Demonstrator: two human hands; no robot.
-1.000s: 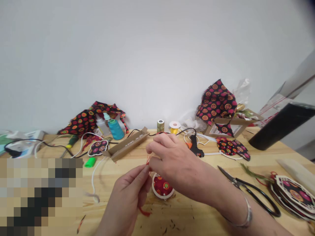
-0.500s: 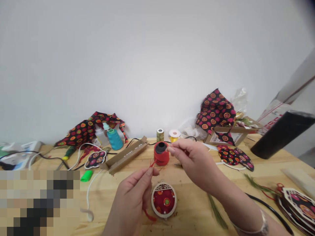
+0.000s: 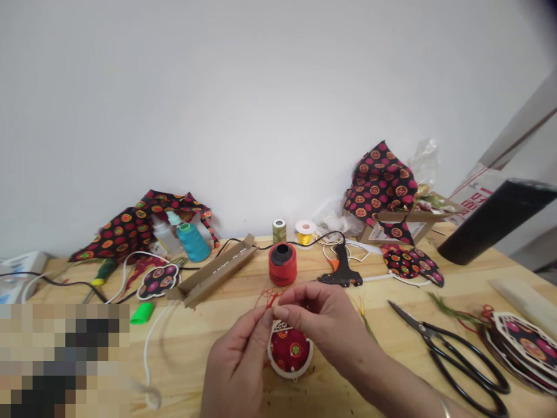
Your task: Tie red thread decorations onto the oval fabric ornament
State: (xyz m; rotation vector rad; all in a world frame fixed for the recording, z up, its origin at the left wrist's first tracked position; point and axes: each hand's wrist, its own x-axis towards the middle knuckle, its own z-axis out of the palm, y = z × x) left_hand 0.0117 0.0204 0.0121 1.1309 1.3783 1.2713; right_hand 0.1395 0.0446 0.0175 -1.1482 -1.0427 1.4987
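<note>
My left hand [image 3: 246, 342] pinches red thread [image 3: 273, 301] between thumb and forefinger. Close against it, my right hand [image 3: 317, 316] is closed in a pinch at the same thread, and the fingertips of both nearly meet. Below them on the wooden table lies a round pendant [image 3: 290, 351] with a pale frame, a fretwork top and dark red patterned cloth; my fingers cover part of its upper edge. Just beyond my hands stands a red thread spool [image 3: 282, 266] with a black core, loose strands lying near its foot.
Black scissors [image 3: 456, 354] and stacked framed pieces [image 3: 522, 348] lie at right. A black glue gun [image 3: 343, 270] rests behind my right hand. A cardboard tray [image 3: 217, 273], a teal thread cone [image 3: 194, 242] and patterned cloth [image 3: 134, 223] are at left. A black cylinder [image 3: 496, 220] stands tilted at far right.
My right hand has come down and left to meet my left hand at the thread. The glue gun and scissors, largely hidden before behind my right hand and arm, now show.
</note>
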